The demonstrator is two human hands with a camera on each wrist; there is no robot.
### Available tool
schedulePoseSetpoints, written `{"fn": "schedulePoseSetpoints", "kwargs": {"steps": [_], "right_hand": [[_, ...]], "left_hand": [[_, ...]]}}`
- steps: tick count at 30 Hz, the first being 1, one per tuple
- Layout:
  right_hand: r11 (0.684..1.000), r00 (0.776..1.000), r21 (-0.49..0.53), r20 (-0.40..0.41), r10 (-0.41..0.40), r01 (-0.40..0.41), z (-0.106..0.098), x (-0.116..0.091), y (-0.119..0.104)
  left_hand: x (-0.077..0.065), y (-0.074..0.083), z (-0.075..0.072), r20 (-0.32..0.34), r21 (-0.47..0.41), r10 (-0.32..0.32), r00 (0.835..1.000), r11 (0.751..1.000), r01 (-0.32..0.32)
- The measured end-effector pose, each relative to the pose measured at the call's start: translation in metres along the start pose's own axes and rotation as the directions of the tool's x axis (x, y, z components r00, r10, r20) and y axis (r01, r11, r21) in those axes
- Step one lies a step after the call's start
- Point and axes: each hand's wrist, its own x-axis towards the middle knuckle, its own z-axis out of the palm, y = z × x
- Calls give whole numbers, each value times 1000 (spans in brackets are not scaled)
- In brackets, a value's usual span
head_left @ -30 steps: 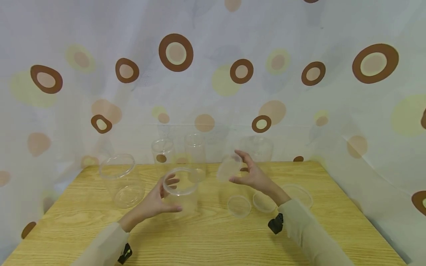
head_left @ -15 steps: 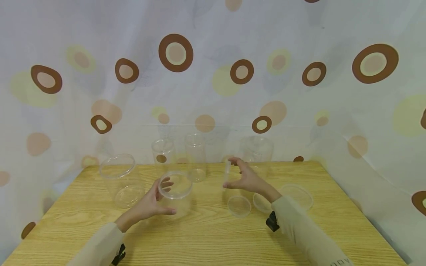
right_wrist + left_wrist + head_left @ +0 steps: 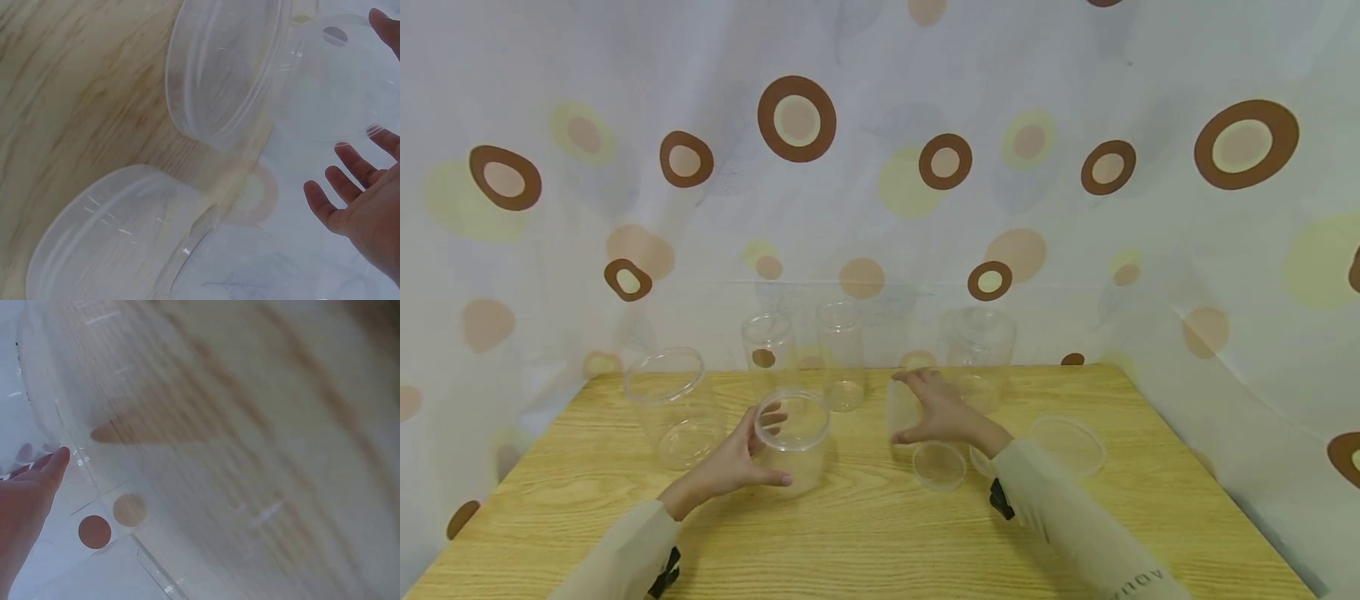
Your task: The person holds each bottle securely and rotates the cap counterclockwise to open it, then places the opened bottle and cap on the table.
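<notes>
My left hand (image 3: 730, 458) is around a clear plastic jar (image 3: 801, 462), thumb on the near side and fingers on the far side. The jar is upright with its open rim up. In the left wrist view the fingers of my left hand (image 3: 25, 509) show beside transparent plastic. To the right of the jar, my right hand (image 3: 946, 414) holds a round translucent lid (image 3: 901, 408) on edge, between thumb and fingers. The right wrist view shows that lid (image 3: 331, 87) between the thumb and fingertips of my right hand (image 3: 369, 206).
A wide clear jar (image 3: 681, 408) stands at the left. Two narrow jars, one left (image 3: 767, 342) and one right (image 3: 841, 354), stand behind, with another jar (image 3: 983, 350) back right. Several lids lie on the wooden table (image 3: 820, 550), including a small lid (image 3: 940, 467) and a larger lid (image 3: 1067, 446).
My right hand has come down and slightly left with the lid, whose tilt has changed. My left hand and the jar have shifted a little left and toward me.
</notes>
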Motion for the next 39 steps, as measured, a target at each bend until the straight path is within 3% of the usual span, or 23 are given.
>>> {"fn": "schedulePoseSetpoints", "kwargs": {"steps": [6,12,19,24,39], "right_hand": [[998,1000,-60,28,0,2,6,6,-2],[999,996,49,80,-24,20,8,12,-2],[996,978,80,205,-44,28,10,22,-7],[998,956,48,289,-55,43,18,29,-11],[996,938,-73,346,-26,54,31,34,-14]], "left_hand": [[1,-2,-2,-17,28,-37,999,999,37],[0,1,-6,-21,110,-107,994,988,108],[-2,0,-10,-10,127,-117,993,985,117],[-5,-1,-11,-22,127,-125,992,984,126],[-7,-7,-10,-49,101,-127,991,986,132]]}}
